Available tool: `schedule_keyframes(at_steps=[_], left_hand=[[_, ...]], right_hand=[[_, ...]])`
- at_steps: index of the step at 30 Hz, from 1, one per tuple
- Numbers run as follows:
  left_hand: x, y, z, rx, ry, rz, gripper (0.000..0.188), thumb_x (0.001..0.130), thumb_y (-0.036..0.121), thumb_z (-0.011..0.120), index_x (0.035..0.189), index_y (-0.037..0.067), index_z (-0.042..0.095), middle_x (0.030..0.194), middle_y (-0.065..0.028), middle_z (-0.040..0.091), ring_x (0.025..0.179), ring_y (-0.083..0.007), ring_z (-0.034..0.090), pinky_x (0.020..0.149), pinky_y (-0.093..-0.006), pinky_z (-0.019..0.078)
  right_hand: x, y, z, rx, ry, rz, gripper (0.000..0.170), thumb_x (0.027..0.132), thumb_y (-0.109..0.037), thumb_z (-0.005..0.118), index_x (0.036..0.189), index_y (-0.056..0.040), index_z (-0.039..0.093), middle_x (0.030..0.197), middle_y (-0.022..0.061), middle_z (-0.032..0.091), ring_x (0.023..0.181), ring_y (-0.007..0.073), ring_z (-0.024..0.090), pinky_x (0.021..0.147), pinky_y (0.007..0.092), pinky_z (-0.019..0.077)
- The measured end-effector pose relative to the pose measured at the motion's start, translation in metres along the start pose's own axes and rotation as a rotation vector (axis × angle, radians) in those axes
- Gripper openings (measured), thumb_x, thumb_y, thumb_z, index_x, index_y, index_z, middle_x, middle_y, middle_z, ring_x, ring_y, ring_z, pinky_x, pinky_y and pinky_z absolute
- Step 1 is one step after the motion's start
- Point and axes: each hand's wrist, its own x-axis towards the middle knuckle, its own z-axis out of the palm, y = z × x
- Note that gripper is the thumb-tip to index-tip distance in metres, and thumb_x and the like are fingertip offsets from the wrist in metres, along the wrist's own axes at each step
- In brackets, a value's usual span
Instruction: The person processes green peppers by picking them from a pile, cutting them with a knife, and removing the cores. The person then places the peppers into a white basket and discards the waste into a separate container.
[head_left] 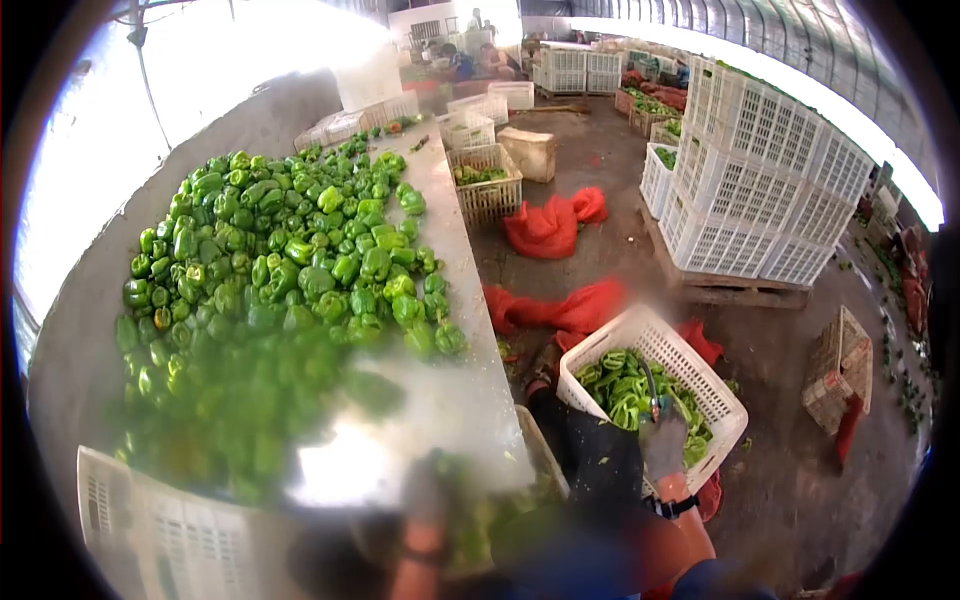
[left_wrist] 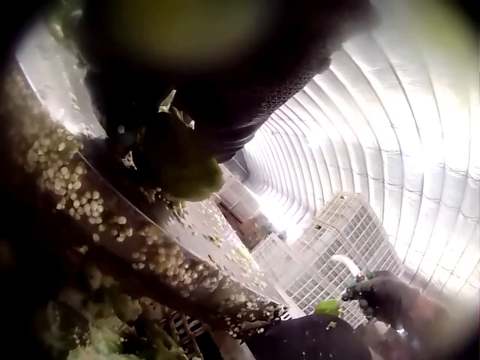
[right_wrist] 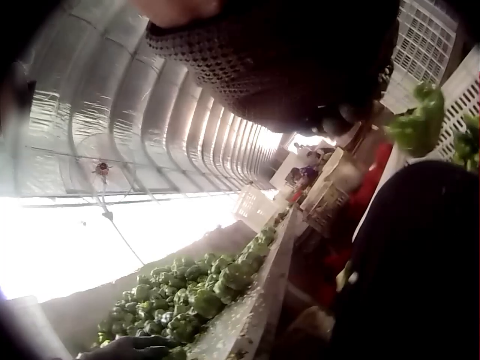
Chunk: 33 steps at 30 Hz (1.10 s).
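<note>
Over the crate of green pepper pieces point(head_left: 622, 385), my gloved right hand point(head_left: 663, 445) grips a tool with a curved blade point(head_left: 651, 378); the left wrist view also shows the tool point(left_wrist: 346, 264) in that hand point(left_wrist: 386, 296). A green piece point(left_wrist: 328, 306) is just beside it. In the right wrist view, a green pepper point(right_wrist: 420, 124) shows close to the dark glove point(right_wrist: 277, 67). My left hand point(head_left: 430, 490), blurred, is at the table's near edge. Its dark glove point(left_wrist: 225, 82) holds a green pepper point(left_wrist: 184, 169), its fingers mostly in shadow.
Many green peppers point(head_left: 310, 280) are heaped on the table point(head_left: 445, 200) at left. Another white crate point(head_left: 170, 530) stands at the lower left. Red netting point(head_left: 545, 225) lies on the floor. Crates point(head_left: 750, 170) are stacked on a pallet at right, with a tipped crate point(head_left: 838, 372) nearby.
</note>
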Motion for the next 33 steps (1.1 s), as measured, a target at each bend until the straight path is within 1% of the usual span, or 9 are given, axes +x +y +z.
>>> schedule_keyframes(at_steps=[2, 10, 13, 17, 24, 29, 31, 32, 33], left_hand=[[-0.002, 0.038, -0.019, 0.085, -0.085, -0.145, 0.058, 0.091, 0.035, 0.086, 0.142, 0.016, 0.067, 0.116, -0.0163, 0.075, 0.107, -0.0371, 0.073, 0.092, -0.0471, 0.0597], [-0.029, 0.005, 0.015, -0.069, 0.137, -0.100, 0.061, 0.086, 0.011, 0.090, 0.142, 0.006, 0.066, 0.118, -0.0180, 0.078, 0.107, -0.0341, 0.077, 0.097, -0.0432, 0.0604], [-0.030, -0.010, 0.026, -0.338, 0.028, -0.206, 0.028, 0.094, 0.003, 0.082, 0.121, -0.005, 0.075, 0.106, -0.0118, 0.081, 0.093, -0.0176, 0.076, 0.083, -0.0318, 0.0621], [-0.044, 0.033, -0.005, -1.243, 0.050, -0.498, 0.020, 0.103, -0.001, 0.072, 0.122, -0.003, 0.076, 0.099, -0.0053, 0.078, 0.078, -0.0093, 0.068, 0.069, -0.0265, 0.0560], [-0.064, 0.056, -0.018, -1.131, -0.129, -0.606, 0.034, 0.109, 0.032, 0.071, 0.125, 0.002, 0.075, 0.078, 0.0015, 0.066, 0.060, -0.0076, 0.057, 0.053, -0.0252, 0.0465], [-0.071, 0.010, -0.005, -1.355, -0.288, -0.640, 0.023, 0.111, 0.023, 0.063, 0.117, 0.004, 0.074, 0.071, 0.0012, 0.060, 0.054, -0.0105, 0.053, 0.049, -0.0277, 0.0434], [-0.067, 0.011, -0.036, -1.793, -0.689, -0.696, 0.017, 0.103, 0.015, 0.068, 0.115, 0.004, 0.072, 0.082, -0.0019, 0.068, 0.063, -0.0156, 0.063, 0.058, -0.0313, 0.0527], [-0.071, 0.019, -0.038, -1.793, -0.688, -0.693, 0.017, 0.103, 0.015, 0.068, 0.115, 0.004, 0.072, 0.082, -0.0019, 0.068, 0.063, -0.0156, 0.063, 0.058, -0.0313, 0.0527], [-0.075, 0.031, -0.036, -1.155, -0.364, -0.022, 0.019, 0.097, 0.010, 0.070, 0.115, 0.003, 0.072, 0.090, -0.0032, 0.072, 0.073, -0.0177, 0.067, 0.065, -0.0326, 0.0559]], right_hand=[[-0.022, -0.002, 0.021, 0.369, -0.137, 0.203, 0.013, 0.094, -0.012, 0.071, 0.097, -0.0029, 0.062, 0.084, 0.0149, 0.066, 0.071, 0.0252, 0.059, 0.067, 0.0402, 0.0513], [-0.074, -0.222, -0.013, 0.724, -0.627, -0.086, 0.031, 0.090, -0.027, 0.081, 0.108, -0.0066, 0.065, 0.087, 0.0161, 0.071, 0.076, 0.0379, 0.071, 0.073, 0.0486, 0.0571], [-0.198, -0.228, 0.134, 1.057, -0.773, 0.105, 0.036, 0.090, -0.028, 0.082, 0.113, -0.0061, 0.066, 0.088, 0.0185, 0.071, 0.079, 0.0389, 0.071, 0.074, 0.0504, 0.0563], [-0.105, -0.247, 0.014, 0.866, -0.682, -0.025, 0.039, 0.091, -0.029, 0.082, 0.119, -0.0052, 0.066, 0.090, 0.0206, 0.072, 0.082, 0.0417, 0.071, 0.076, 0.0513, 0.0558], [-0.117, -0.232, 0.004, 0.749, -0.635, -0.271, 0.051, 0.087, -0.023, 0.082, 0.131, -0.0049, 0.066, 0.102, 0.0211, 0.073, 0.092, 0.0441, 0.073, 0.080, 0.0502, 0.0583], [-0.119, -0.221, -0.014, 0.715, -0.608, -0.415, 0.052, 0.087, -0.021, 0.080, 0.135, -0.0080, 0.066, 0.115, 0.0213, 0.072, 0.094, 0.0430, 0.074, 0.082, 0.0502, 0.0601], [-0.127, -0.214, -0.010, 0.750, -0.687, -0.420, 0.053, 0.088, -0.023, 0.079, 0.137, -0.0087, 0.064, 0.116, 0.0204, 0.072, 0.095, 0.0418, 0.074, 0.082, 0.0502, 0.0599], [-0.132, -0.212, -0.007, 0.768, -0.727, -0.423, 0.054, 0.089, -0.024, 0.078, 0.138, -0.0091, 0.063, 0.116, 0.0199, 0.072, 0.096, 0.0412, 0.074, 0.082, 0.0503, 0.0598], [-0.136, -0.210, -0.006, 0.786, -0.768, -0.427, 0.054, 0.090, -0.025, 0.078, 0.139, -0.0094, 0.062, 0.116, 0.0195, 0.072, 0.096, 0.0405, 0.075, 0.082, 0.0503, 0.0597]])
